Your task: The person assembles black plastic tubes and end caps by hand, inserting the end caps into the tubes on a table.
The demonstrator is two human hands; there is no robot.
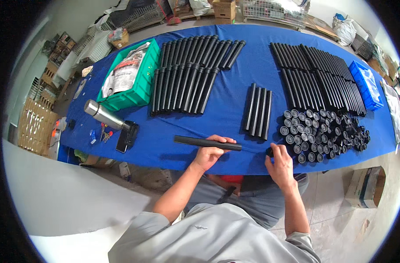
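Observation:
My left hand [207,155] is wrapped round a black tube [187,140], which lies nearly level above the table's near edge, its right end sticking out past the fingers. To the right, my right hand [280,166] pinches a small black end cap [268,152], mostly covered by the fingers and apart from the tube. Beside that hand spreads a pile of round black end caps [301,128]. Just beyond the hands, several loose tubes [258,113] lie side by side. Farther left, rows of tubes [184,87] have thicker, capped-looking far ends.
Rows of plain black tubes [318,79] cover the far right of the blue tablecloth [248,52]. A blue bin [370,93] stands beyond them. At left are a green crate [134,97] with newspaper, a steel flask [103,115], a phone [126,138] and keys [106,134].

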